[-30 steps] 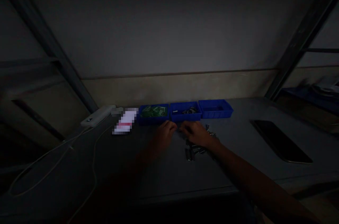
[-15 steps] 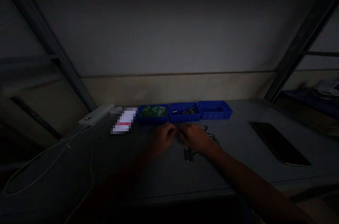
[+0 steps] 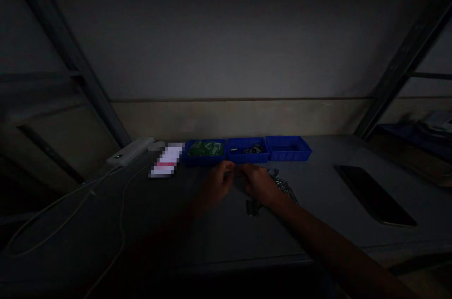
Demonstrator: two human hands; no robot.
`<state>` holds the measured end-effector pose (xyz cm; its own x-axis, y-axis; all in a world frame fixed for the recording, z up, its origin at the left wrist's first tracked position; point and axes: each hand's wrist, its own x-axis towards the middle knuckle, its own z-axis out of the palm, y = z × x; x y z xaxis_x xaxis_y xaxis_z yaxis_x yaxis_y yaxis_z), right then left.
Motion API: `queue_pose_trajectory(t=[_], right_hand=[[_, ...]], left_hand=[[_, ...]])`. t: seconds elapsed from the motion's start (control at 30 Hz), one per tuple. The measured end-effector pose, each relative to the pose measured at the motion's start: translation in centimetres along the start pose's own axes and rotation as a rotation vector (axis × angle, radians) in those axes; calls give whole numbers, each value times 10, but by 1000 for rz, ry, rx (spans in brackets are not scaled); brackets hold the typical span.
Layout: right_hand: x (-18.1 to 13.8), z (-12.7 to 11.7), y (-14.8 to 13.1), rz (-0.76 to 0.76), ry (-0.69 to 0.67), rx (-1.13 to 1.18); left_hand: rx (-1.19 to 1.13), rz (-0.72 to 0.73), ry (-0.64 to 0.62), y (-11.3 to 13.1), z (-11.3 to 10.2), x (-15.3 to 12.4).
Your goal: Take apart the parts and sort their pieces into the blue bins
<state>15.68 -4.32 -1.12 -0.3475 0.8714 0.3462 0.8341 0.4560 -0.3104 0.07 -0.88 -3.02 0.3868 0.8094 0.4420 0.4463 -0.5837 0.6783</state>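
- I find the small metal pieces [image 3: 284,187] heaped on the grey tabletop [image 3: 219,238], just right of the right hand [image 3: 260,183] and partly screened by it.
- That right hand is curled, its fingertips turned toward the left hand [image 3: 218,181], which curls inward likewise. In this gloom I cannot tell whether either pinches anything, or whether the tips touch.
- A few dark, shiny pieces [image 3: 252,208] lie on the near side of the right hand, close under its wrist.
- My worry: anything small between those fingertips could slip and be lost against the dark surface, poor light being the cause. A sideways sweep of the right forearm could also scatter the heap.
- Just beyond both hands stands the middle blue bin [image 3: 249,158], with metal pieces inside; an unlucky knuckle could nudge it.
- Beyond the left hand is the left blue bin [image 3: 205,162], holding green pieces; past the right hand, the right blue bin [image 3: 290,154].
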Motion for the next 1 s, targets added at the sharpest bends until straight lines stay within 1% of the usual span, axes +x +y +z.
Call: queue_pose_trajectory(t=[0.1,0.2,0.4,0.6,0.8,0.9,1.0], right_hand=[[-1,3,3,-58,4,41],[-1,7,3,-105,33,101],[-1,7,1,-131,93,211],[-1,2,0,-197,-5,231],[-2,2,0,-206,8,240],[-2,-1,-2,-230,-60,208],[-2,-6,-7,-239,-125,137]], left_hand=[[-32,-6,-29,2,-1,-1],[-15,10,-50,3,-1,-2],[10,-15,-88,7,1,-4],[56,13,-135,7,1,-6],[51,40,-142,7,2,-7],[36,39,-185,10,1,-7],[22,42,-199,12,1,-8]])
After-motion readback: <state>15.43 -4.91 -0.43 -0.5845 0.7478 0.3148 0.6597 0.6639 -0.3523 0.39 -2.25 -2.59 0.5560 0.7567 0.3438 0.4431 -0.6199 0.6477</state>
